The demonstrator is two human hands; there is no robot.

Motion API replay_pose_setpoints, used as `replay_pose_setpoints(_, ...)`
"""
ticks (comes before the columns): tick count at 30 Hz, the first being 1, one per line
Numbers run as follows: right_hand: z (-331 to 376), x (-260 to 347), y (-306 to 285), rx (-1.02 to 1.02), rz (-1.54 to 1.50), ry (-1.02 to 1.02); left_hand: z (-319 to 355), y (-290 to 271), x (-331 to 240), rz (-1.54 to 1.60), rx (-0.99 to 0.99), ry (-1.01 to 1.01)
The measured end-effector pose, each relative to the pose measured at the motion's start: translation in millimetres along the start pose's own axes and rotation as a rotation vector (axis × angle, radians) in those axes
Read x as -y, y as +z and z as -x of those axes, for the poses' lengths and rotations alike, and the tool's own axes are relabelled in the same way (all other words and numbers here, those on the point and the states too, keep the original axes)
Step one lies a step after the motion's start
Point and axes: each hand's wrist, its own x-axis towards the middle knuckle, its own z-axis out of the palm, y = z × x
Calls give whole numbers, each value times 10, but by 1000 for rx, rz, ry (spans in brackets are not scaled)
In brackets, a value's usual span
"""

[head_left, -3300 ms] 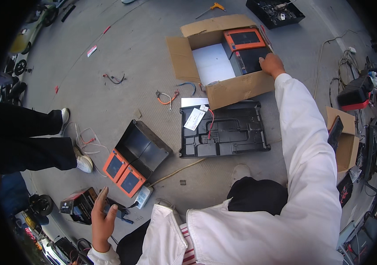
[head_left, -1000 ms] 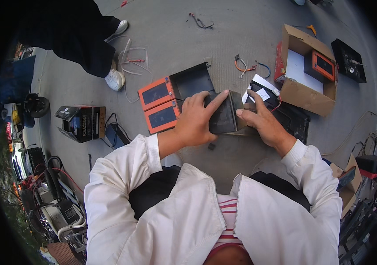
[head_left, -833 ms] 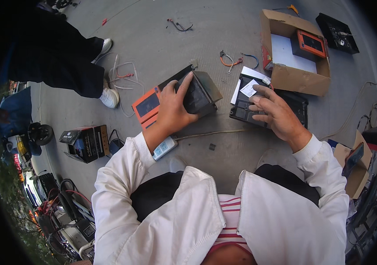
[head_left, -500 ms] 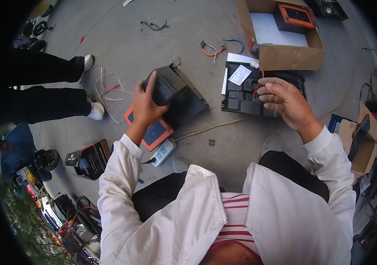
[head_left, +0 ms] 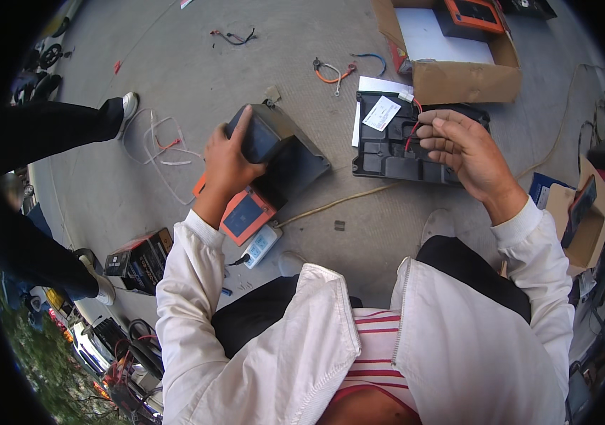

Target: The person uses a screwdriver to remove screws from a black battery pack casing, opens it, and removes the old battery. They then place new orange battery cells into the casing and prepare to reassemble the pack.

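Note:
My left hand (head_left: 228,161) is spread over the near end of a black box-shaped case (head_left: 289,157), thumb and index finger on either side of its corner. The case sits tilted on the ground, partly against an orange-framed unit with a dark panel (head_left: 244,214). My right hand (head_left: 469,152), fingers loosely bent and slightly apart, hovers over a black ribbed plastic tray (head_left: 394,166). A red wire (head_left: 410,137) passes by its fingertips, and I see nothing gripped there. On the tray lies a white label card (head_left: 382,115); a white connector (head_left: 406,96) is beside it.
A cardboard box (head_left: 467,81) holding another orange-framed unit stands at far right. Short cables (head_left: 334,71) lie beyond the tray. A power strip (head_left: 261,246) is near my left knee, a printed box (head_left: 139,261) further left. Another person's shoe (head_left: 128,115) stands by a white cord.
The other person has stepped: one foot has gone from beside the white cord to near the printed box. My hands keep nearly the same places; the view has shifted slightly.

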Motion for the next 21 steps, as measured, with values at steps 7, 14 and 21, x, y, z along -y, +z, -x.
replay_pose_setpoints(7, -21, 20, -4, 21, 3, 13, -101, 89, -32, -97, 60, -21)
replay_pose_setpoints(14, -28, 22, 0, 12, 46, 36, -162, 326, 17, -68, 64, -69)
replay_pose_setpoints(21, -65, -33, -71, 17, 15, 49, -167, 481, 30, -94, 68, -78)
